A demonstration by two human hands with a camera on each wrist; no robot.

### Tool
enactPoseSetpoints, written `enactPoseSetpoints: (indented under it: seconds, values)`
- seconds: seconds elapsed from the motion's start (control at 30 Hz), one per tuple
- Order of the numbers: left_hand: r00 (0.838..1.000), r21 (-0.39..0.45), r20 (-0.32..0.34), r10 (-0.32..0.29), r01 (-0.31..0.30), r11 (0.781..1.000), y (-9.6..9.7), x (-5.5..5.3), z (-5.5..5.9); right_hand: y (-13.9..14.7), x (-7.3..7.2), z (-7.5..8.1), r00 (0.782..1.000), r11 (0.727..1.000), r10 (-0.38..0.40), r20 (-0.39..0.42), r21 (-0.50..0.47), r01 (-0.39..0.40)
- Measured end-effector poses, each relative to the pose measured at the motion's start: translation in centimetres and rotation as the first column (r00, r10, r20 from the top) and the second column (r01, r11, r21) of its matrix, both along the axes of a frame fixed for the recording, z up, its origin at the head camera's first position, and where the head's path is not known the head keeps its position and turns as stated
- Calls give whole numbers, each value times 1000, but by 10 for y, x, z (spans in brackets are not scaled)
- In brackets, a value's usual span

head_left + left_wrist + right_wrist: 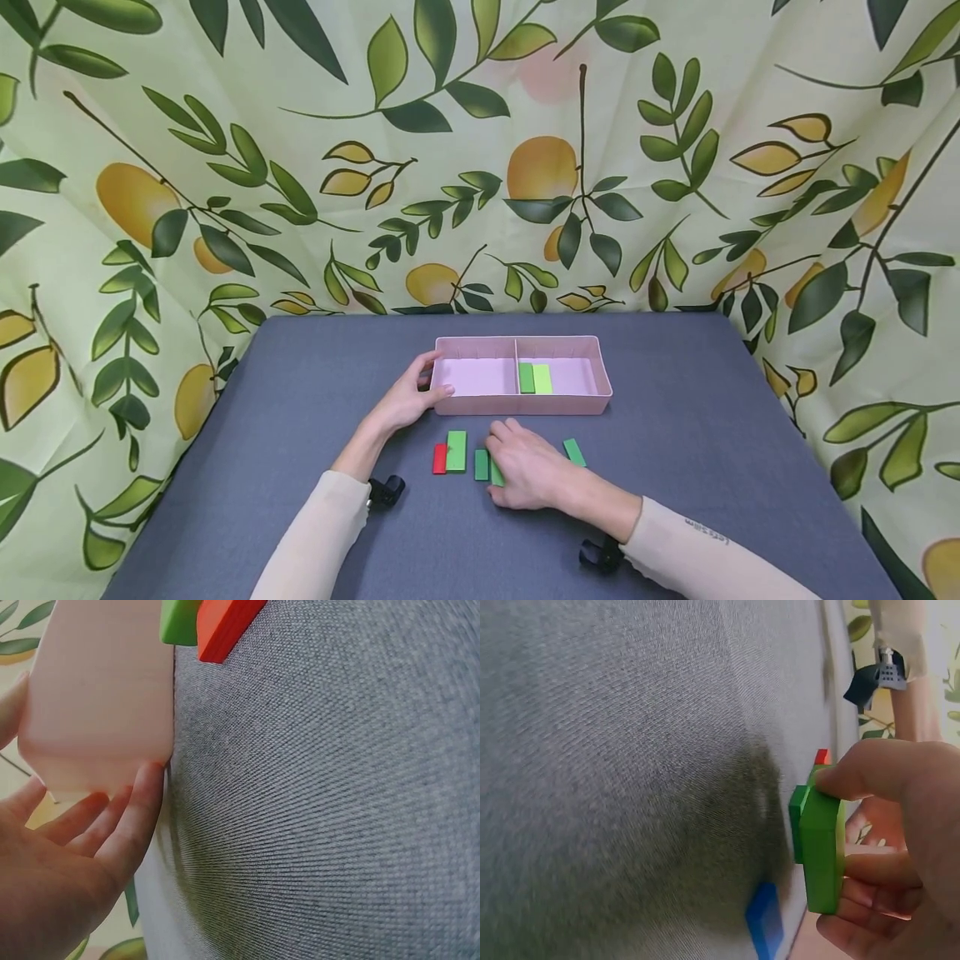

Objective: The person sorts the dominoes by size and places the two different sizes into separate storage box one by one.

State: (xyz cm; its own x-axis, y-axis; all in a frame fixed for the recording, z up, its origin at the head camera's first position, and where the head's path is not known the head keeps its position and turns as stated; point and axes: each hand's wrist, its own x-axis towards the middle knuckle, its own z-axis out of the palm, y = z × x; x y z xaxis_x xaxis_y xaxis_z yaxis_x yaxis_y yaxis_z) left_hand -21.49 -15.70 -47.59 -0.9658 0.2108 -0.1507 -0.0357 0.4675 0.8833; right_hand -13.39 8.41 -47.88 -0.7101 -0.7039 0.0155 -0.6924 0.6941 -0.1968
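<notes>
My right hand (pixel 528 467) pinches a green block (pixel 823 855) between thumb and fingertips, low over the cloth. Beside it stands a darker green block (pixel 481 465). To the left, a red block (pixel 439 459) sits against a taller light green block (pixel 456 452). A blue block (pixel 765 922) shows in the right wrist view; in the head view my hand hides it. My left hand (pixel 407 398) grips the left end of a pink two-compartment box (pixel 525 405), thumb at the rim and fingers along the end wall.
In the box's right compartment a green block (pixel 527 378) and a lime block (pixel 542 379) lie side by side against the divider. Another green block (pixel 574 452) lies tilted right of my right hand. A grey cloth (pixel 697 450) covers the table; a leaf-patterned curtain (pixel 480 167) hangs behind.
</notes>
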Motion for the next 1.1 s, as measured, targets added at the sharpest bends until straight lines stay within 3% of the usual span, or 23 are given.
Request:
enactPoseSetpoints:
  seconds: [0.13,0.6,1.1]
  values:
    - [1000,-5,-6,-3,3,1000,-2,0,1,4,2,10,1000,1000,26,4,5,-27]
    - [1000,-16,3,-20,20,1000,-3,-3,0,32,5,45,990,996,82,-115,-30,-86]
    - [1000,-13,4,-15,15,1000,-1,-2,1,59,-15,73,986,990,-57,-154,-135,37]
